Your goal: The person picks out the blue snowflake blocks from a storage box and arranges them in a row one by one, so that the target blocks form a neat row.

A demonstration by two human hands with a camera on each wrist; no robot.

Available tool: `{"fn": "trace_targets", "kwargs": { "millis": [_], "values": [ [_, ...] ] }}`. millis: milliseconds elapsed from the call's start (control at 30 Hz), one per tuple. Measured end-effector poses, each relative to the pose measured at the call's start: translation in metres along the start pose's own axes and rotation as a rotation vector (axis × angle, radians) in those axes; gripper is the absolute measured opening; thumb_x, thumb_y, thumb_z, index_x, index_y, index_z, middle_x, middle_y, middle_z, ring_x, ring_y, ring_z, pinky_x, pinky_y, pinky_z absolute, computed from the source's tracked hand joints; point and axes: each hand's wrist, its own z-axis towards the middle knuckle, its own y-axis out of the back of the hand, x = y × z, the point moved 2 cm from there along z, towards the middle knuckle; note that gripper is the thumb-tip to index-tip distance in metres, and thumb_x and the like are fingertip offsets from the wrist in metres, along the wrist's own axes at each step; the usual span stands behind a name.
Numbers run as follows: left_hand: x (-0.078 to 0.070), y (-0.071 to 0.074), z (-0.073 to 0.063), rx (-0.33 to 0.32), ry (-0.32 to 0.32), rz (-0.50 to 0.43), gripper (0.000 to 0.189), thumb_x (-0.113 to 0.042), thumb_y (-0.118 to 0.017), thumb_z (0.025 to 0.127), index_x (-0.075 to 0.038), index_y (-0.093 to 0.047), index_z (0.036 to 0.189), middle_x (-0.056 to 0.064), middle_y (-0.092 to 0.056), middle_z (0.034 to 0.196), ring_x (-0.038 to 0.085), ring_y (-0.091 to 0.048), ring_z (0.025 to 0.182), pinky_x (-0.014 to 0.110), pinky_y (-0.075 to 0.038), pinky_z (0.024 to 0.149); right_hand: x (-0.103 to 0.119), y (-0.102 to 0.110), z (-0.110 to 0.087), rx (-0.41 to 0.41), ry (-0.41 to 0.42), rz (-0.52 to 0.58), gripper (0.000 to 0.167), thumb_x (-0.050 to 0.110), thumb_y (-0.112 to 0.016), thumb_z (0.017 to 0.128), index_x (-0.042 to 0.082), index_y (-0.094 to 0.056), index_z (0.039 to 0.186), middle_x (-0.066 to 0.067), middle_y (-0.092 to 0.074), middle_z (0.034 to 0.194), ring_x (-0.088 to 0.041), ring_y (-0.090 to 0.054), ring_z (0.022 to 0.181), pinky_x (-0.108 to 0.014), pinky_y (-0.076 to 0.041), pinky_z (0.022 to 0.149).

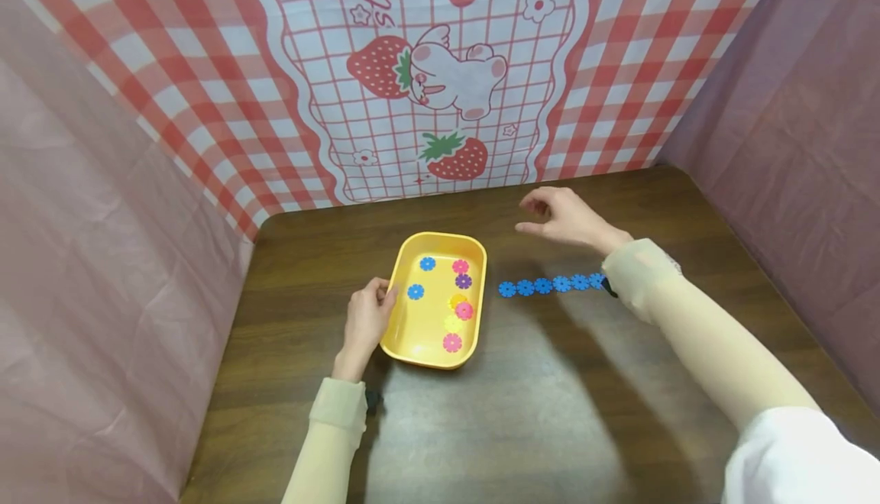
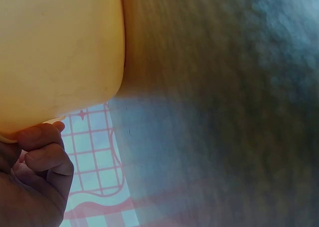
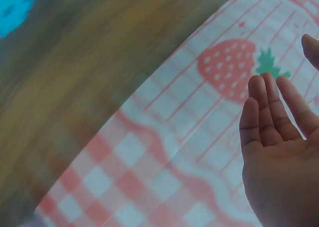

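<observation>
My left hand [image 1: 367, 323] pinches the left rim of a yellow plastic tray [image 1: 393, 336]; the left wrist view shows its fingers curled at the edge beside the tray's outer wall [image 2: 65, 53]. Inside lie flower-shaped discs: two blue ones, a purple disc [image 1: 464, 281], and several pink and yellow ones, some overlapping. To the right of the tray, several blue flower-shaped discs [image 1: 543, 285] form a straight row on the table, its right end partly behind my right wrist. Above and beyond that row hovers my right hand [image 1: 567, 218], empty, with fingers loosely bent and thumb apart.
The dark wooden table [image 1: 309, 260] carries the tray and the row. A red-and-white strawberry-print cloth [image 1: 440, 145] hangs along its far edge. Pinkish curtains [image 1: 103, 260] flank both sides.
</observation>
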Motion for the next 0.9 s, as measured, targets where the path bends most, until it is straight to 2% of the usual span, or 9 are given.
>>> {"fn": "trace_targets", "kwargs": {
  "millis": [233, 533, 667, 900],
  "values": [
    [0.000, 0.001, 0.000, -0.006, -0.003, 0.000, 0.022, -0.017, -0.067, 0.097, 0.003, -0.070, 0.104, 0.008, -0.063, 0.072, 0.021, -0.056, 0.060, 0.033, -0.047, 0.056, 0.030, -0.038, 0.030, 0.096, 0.052, 0.144, 0.039, 0.022, -0.082, 0.084, 0.001, -0.067, 0.113, -0.014, -0.067, 0.098, -0.021, -0.060, 0.085, -0.038, -0.050, 0.079],
    [0.000, 0.001, 0.001, -0.009, -0.015, 0.007, 0.020, -0.015, -0.068, 0.096, 0.003, -0.070, 0.104, 0.008, -0.063, 0.072, 0.020, -0.056, 0.060, 0.033, -0.048, 0.056, 0.060, -0.095, 0.048, 0.196, 0.120, 0.254, 0.041, 0.015, -0.082, 0.083, -0.007, -0.066, 0.114, -0.020, -0.067, 0.103, -0.026, -0.062, 0.089, -0.038, -0.050, 0.083],
    [0.000, 0.001, 0.001, -0.020, -0.031, 0.003, 0.019, -0.014, -0.069, 0.095, 0.003, -0.070, 0.103, 0.008, -0.064, 0.072, 0.021, -0.058, 0.061, 0.035, -0.049, 0.058, 0.069, -0.119, 0.051, 0.240, 0.126, 0.266, 0.042, 0.014, -0.082, 0.083, -0.007, -0.065, 0.115, -0.021, -0.067, 0.106, -0.028, -0.063, 0.093, -0.039, -0.050, 0.088],
    [0.001, 0.001, 0.000, -0.029, -0.050, 0.008, 0.018, -0.014, -0.069, 0.094, 0.002, -0.070, 0.101, 0.005, -0.063, 0.070, 0.020, -0.056, 0.059, 0.035, -0.047, 0.057, 0.081, -0.157, 0.052, 0.294, 0.173, 0.205, 0.038, 0.012, -0.083, 0.082, -0.007, -0.067, 0.111, -0.018, -0.069, 0.104, -0.026, -0.063, 0.095, -0.037, -0.050, 0.089]
  ]
}}
